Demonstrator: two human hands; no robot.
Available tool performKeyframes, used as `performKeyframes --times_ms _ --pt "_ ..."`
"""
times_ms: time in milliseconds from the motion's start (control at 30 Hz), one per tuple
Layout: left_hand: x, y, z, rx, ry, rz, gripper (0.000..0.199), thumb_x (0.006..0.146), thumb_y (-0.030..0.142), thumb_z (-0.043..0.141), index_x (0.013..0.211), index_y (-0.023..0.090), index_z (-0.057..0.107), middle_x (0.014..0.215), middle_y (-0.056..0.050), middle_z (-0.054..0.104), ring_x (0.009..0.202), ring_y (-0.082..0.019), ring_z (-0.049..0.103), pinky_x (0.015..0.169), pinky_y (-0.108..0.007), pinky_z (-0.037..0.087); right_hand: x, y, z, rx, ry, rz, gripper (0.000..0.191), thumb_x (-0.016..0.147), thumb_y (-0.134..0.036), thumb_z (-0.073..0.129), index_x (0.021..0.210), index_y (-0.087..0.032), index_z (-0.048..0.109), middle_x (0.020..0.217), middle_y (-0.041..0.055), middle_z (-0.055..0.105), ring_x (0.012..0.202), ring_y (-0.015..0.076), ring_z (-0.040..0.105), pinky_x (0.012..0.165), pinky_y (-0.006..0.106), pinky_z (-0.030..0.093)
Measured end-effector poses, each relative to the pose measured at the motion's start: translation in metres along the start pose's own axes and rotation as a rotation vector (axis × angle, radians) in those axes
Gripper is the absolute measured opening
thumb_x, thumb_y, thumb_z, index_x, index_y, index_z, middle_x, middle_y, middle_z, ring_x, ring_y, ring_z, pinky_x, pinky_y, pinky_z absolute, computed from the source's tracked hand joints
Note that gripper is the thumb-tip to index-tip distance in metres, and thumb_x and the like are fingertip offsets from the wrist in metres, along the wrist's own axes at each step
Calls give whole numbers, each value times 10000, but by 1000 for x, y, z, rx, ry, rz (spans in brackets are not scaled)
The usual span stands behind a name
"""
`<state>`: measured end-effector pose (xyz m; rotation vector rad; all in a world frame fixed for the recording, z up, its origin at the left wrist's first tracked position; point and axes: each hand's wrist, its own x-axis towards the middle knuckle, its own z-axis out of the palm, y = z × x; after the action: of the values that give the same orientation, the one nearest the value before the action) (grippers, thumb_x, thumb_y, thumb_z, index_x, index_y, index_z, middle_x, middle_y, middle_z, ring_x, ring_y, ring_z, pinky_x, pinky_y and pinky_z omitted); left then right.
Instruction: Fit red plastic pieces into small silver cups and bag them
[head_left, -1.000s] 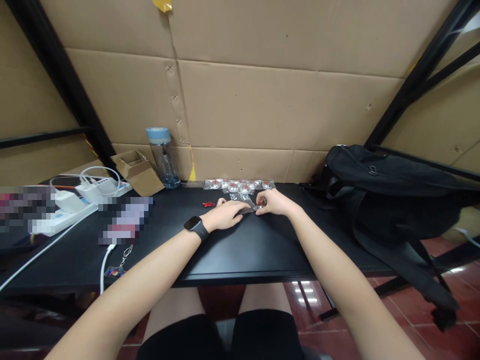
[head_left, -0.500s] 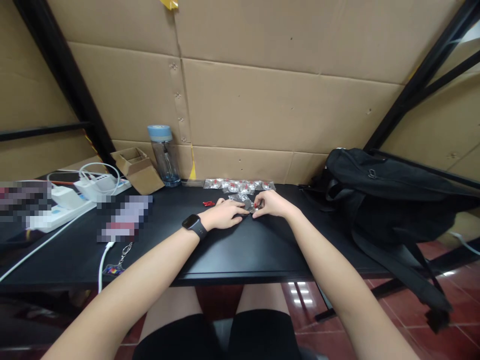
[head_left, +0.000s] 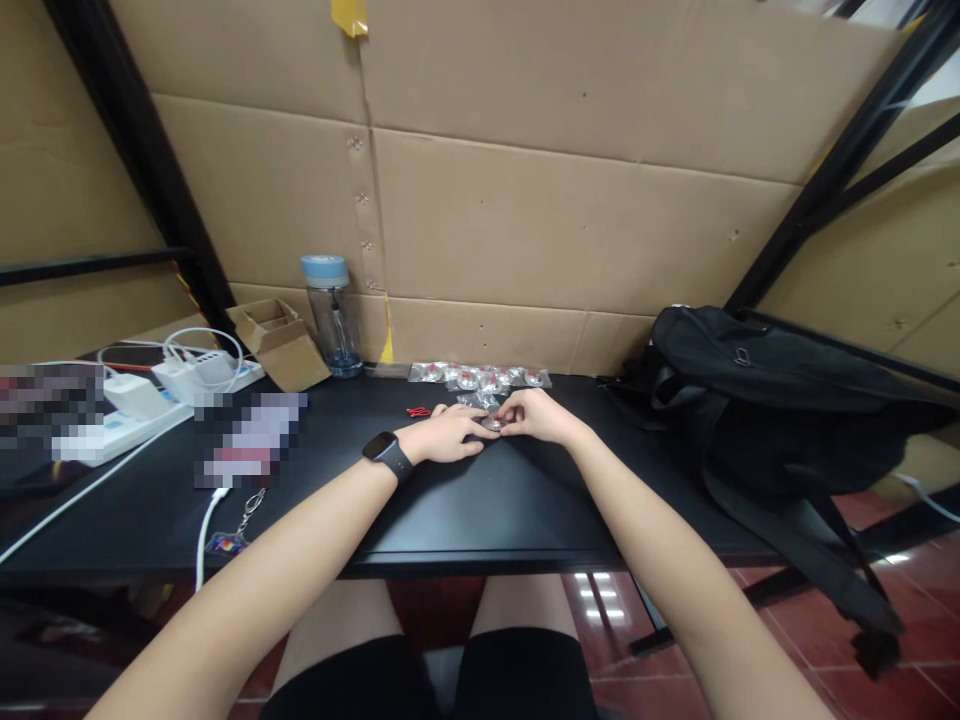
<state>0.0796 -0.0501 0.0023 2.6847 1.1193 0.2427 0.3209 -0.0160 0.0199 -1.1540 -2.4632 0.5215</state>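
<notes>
Small round silvery item with red on top (head_left: 492, 423) on black surface (head_left: 480, 500) — right hand's (head_left: 538, 415) fingers pinching its right edge, left hand's (head_left: 450, 434) fingers extended, not curled, fingertips at its left. It lies roughly flat; its long axis and any writing are too small to tell.

the desk (head_left: 510, 510) has open room between the forearms, from its near edge up to the hands. beyond, a row of packets (head_left: 466, 378) stands in the way; the bottle (head_left: 334, 320) and box (head_left: 281, 345) block the back left, the black bag (head_left: 757, 400) the right end.
</notes>
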Motion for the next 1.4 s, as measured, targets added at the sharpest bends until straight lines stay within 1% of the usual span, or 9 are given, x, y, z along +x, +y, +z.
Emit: performKeyframes --times_ms 133,300,500,733,900,1033,1200,1267,1400 --pt "-1 1 -2 -8 35 16 414 925 333 613 1307 481 671 1610 -35 439 1452 -403 389 1103 -696 298 4 -6 9 -231 166 109 256 680 -280 882 881 -222 733 864 -2 709 780 155 621 638 237 369" --pt "0 -2 -2 42 -31 5 420 946 414 587 1357 484 633 1677 -14 313 1521 -394 251 1139 -677 258 7 -14 19 -332 293 246 328 683 -341 898 874 -248 648 921 -25 700 783 147 612 603 233 306" --pt "-2 -7 -3 68 -18 -19 384 952 434 585 1313 553 638 1705 53 231 1545 -417 147 1149 -701 185 6 -16 21 -254 271 276 366 695 -416 884 858 -246 603 897 -34 683 756 141 606 595 235 312" --pt "-4 -10 -6 41 -64 -1 396 931 370 610 1281 550 662 1714 88 183 1553 -419 109 1165 -694 163 11 -23 35 -332 347 304 242 840 -405 748 944 -248 596 1017 19 675 795 174 622 634 259 348" --pt "-4 -16 -9 -13 106 48 468 867 179 585 1255 418 689 1597 15 433 1470 -330 341 1171 -573 282 13 -6 29 -158 279 93 335 801 -441 786 984 -225 605 967 27 654 801 172 598 689 266 414" --pt "1 -17 -4 -112 329 15 514 790 184 669 1289 276 589 1323 -68 647 1235 -269 572 1056 -419 422 8 12 13 104 192 -110 167 947 -328 595 1034 -189 626 933 33 634 703 132 563 677 260 455" --pt "7 -11 4 -22 418 -85 155 897 353 654 1014 256 678 1114 -45 717 1137 -265 610 1015 -417 385 6 22 8 89 127 -142 175 769 -214 773 928 -181 708 990 40 640 660 113 559 672 265 473" --pt "7 -10 3 -17 424 -101 141 928 368 615 935 257 701 1061 -29 734 1108 -256 623 1023 -421 368 8 22 8 101 122 -156 101 780 -261 779 829 -184 737 920 35 661 690 130 577 710 276 481" --pt "8 -12 -2 -146 447 -197 169 925 373 597 904 257 718 1002 -7 770 1003 -231 680 992 -387 401 10 24 8 235 158 -53 183 803 -363 747 778 -182 743 803 36 707 713 165 616 732 297 486"
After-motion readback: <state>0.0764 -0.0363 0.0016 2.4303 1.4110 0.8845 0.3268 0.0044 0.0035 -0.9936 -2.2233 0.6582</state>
